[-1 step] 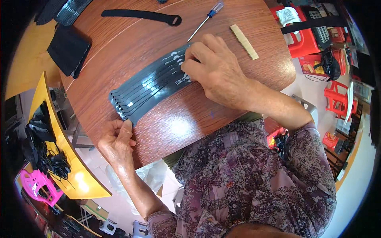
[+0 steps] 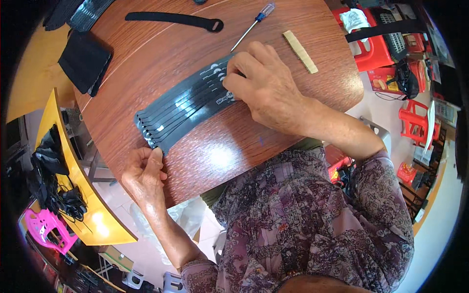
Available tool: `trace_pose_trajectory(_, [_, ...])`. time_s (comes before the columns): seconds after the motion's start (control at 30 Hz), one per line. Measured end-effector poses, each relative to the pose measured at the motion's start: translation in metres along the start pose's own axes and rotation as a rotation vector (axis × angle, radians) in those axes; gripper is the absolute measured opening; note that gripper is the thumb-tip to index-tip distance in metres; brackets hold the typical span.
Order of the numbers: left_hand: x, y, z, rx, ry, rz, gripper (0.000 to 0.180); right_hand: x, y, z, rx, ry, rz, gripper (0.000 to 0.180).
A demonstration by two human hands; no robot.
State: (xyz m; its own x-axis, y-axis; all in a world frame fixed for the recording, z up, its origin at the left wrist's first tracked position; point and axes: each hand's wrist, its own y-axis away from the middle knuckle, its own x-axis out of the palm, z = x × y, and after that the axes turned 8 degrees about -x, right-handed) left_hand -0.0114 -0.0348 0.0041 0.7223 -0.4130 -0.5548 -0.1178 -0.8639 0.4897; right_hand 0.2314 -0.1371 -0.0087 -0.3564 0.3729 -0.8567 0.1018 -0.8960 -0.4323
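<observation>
Apparently, a pack of black straps (image 2: 178, 102) is being held flat and lined up; the next move seems to call for an even hold at both ends, so that the straps are not skewed. The pack is laid slantwise across the middle of the desk (image 2: 215, 168). Its lower left corner is pinched between the thumb and finger of the left hand (image 2: 145, 178), by the desk's near left corner. The other end is covered by the right hand (image 2: 266, 80), its fingers curled and partly spread; whether the pack is gripped there or only pressed cannot be told. The two hands are held well apart.
</observation>
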Motion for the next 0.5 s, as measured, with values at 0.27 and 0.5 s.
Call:
trace_pose_trajectory(0.27, [0.002, 0.004, 0.010, 0.110, -0.034, -0.067, 0.012, 0.008, 0.003, -0.001, -0.198, 0.142, -0.101, 0.011])
trace_pose_trajectory(0.5, [0.005, 0.015, 0.003, 0.630, -0.582, -0.488, 0.021, 0.005, 0.012, 0.003, -0.166, 0.152, -0.105, 0.016])
